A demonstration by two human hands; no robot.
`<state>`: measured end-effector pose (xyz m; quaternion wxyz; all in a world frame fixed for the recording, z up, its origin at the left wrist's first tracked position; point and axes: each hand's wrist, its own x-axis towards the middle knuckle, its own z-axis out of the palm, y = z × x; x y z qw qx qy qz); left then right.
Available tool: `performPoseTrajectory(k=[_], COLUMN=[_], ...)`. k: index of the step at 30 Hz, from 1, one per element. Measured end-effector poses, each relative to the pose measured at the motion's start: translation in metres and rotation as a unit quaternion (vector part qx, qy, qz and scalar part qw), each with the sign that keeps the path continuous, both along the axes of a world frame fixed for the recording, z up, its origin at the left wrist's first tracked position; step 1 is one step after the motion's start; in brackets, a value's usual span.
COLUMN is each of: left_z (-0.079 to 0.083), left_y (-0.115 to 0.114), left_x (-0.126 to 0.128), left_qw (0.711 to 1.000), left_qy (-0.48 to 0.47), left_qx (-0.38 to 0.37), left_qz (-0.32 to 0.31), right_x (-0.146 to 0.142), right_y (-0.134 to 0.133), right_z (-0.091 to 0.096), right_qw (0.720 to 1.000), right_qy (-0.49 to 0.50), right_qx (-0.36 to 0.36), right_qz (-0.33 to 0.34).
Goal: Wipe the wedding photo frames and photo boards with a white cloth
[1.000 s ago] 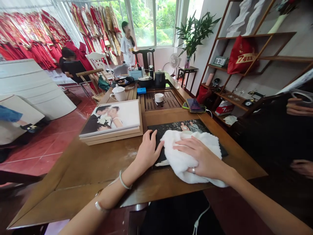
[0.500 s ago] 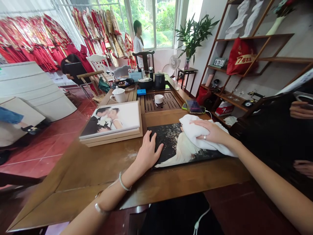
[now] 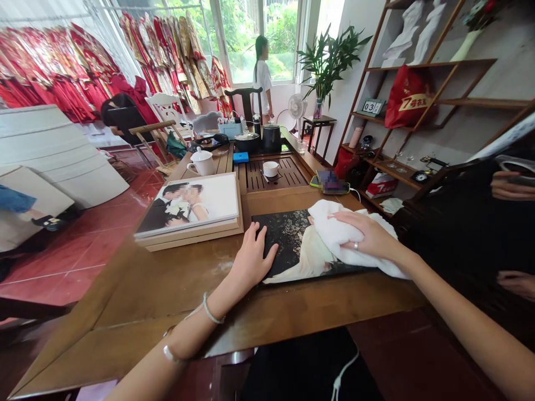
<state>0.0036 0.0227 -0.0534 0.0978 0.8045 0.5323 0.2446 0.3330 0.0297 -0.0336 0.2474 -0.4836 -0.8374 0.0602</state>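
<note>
A dark photo panel (image 3: 288, 245) with a pale flowing dress pictured on it lies flat on the wooden table (image 3: 175, 284). My left hand (image 3: 253, 253) rests on its left edge, fingers spread. Over the panel's right part, my right hand (image 3: 365, 234) grips a bunched white towel (image 3: 334, 228) and presses it down; the towel hides that side of the picture. To the left of the panel sits a stack of light-framed wedding photos (image 3: 217, 197), the top one showing a couple.
Behind are a lidded white mug (image 3: 203, 162), a slatted tea tray (image 3: 288, 177) with a small white cup (image 3: 271, 168), and a phone (image 3: 332, 182) on a cable. A person in dark clothes (image 3: 451, 239) is close on the right. Another person (image 3: 262, 78) stands near the window.
My right hand and the towel have shifted slightly right and down over the panel. My left hand stays put. The person near the window has moved to the right.
</note>
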Motion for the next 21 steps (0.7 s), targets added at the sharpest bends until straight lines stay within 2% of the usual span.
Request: performPoseTrajectory(k=[5, 8, 11, 17, 21], left_z=[0.0, -0.002, -0.004, -0.002, -0.001], left_y=[0.0, 0.002, 0.003, 0.003, 0.002], left_x=[0.001, 0.0, -0.002, -0.003, -0.001], left_qw=[1.0, 1.0, 1.0, 0.999, 1.0], left_qy=[0.024, 0.025, 0.02, 0.026, 0.026], left_qx=[0.0, 0.009, 0.02, 0.012, 0.005], left_qz=[-0.001, -0.005, -0.012, -0.016, -0.013], right_x=[0.002, 0.004, 0.005, 0.002, 0.0], right_y=[-0.052, -0.058, -0.038, 0.031, 0.062], right_z=[-0.001, -0.002, -0.004, -0.003, -0.004], right_qw=[0.999, 0.998, 0.999, 0.999, 0.999], right_qy=[-0.011, -0.001, 0.021, 0.036, 0.037], right_qx=[0.013, 0.002, -0.014, -0.025, -0.023], right_qz=[0.046, 0.062, 0.041, 0.007, -0.001])
